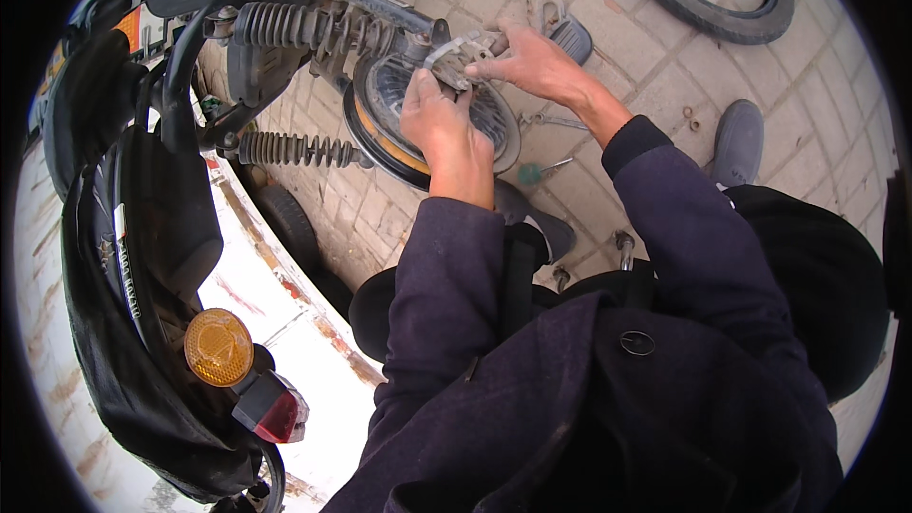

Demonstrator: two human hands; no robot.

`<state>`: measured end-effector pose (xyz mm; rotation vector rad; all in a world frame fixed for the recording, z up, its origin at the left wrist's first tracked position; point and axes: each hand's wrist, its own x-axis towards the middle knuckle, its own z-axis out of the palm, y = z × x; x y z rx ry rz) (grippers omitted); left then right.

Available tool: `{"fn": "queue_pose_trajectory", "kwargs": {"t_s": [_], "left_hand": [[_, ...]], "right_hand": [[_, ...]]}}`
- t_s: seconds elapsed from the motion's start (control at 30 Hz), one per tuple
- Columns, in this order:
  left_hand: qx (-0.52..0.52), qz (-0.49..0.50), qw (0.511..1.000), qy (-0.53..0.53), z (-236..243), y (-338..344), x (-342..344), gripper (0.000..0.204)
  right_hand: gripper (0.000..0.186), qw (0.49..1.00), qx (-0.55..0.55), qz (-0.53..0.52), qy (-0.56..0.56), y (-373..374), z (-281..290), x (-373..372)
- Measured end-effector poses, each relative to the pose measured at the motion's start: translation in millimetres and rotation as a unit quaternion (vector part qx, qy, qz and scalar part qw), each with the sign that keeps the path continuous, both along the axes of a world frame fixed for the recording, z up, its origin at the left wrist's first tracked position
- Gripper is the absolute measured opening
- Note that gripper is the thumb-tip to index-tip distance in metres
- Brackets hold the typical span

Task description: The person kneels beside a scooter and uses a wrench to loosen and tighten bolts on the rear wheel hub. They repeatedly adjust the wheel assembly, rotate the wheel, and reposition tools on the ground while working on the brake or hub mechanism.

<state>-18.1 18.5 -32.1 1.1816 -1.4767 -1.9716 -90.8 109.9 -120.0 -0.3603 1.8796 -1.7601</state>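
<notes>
While the left hand (pixel 443 128) pinched its lower-left end and the right hand (pixel 537 62) gripped its upper-right end, an irregular, grey metal part (pixel 456 59) slanted up rightward at the frame's upper centre, over a round, dark, orange-banded wheel (pixel 382 103). Both hands touched it; it looked dull and dusty.

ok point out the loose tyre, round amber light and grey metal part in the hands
Loose tyre (pixel 736 28), head view: lower curve of its ring.
Round amber light (pixel 218 348), head view: middle of its lens.
Grey metal part (pixel 456 58), head view: near its middle.
</notes>
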Motion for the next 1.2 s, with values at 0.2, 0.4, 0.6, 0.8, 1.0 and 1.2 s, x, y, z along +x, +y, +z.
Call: {"fn": "queue_pose_trajectory", "kwargs": {"t_s": [0.2, 0.4, 0.6, 0.8, 1.0, 1.2], "left_hand": [[-0.003, 0.016, 1.000, -0.020, -1.3, 0.0, 0.7, 0.028], [-0.008, 0.022, 0.999, -0.023, -1.3, 3.0, 0.8, 0.029], [-0.004, 0.009, 1.000, -0.005, -0.9, 2.6, 3.7, 0.031], [-0.006, 0.006, 1.000, 0.001, -1.7, 2.8, 5.1, 0.030], [0.000, -0.011, 1.000, 0.010, -1.1, 0.8, 7.1, 0.036], [-0.010, -0.032, 0.999, 0.021, 0.9, 3.5, 10.2, 0.043]], "right_hand": [[0.062, 0.998, 0.055, -0.011, 0.023, -1.5, 8.6, 6.1], [0.057, 1.000, 0.015, -0.011, -0.007, -1.5, 2.5, 2.5], [0.048, 0.999, -0.024, -0.049, -0.001, -9.2, -5.5, 1.9], [0.044, 1.000, 0.014, 0.001, 0.006, -3.9, -1.1, -2.3], [0.044, 0.994, 0.052, 0.006, 0.094, -4.1, 8.8, -1.5], [0.039, 0.983, 0.063, -0.037, 0.171, -7.1, 15.6, 3.6]]}}
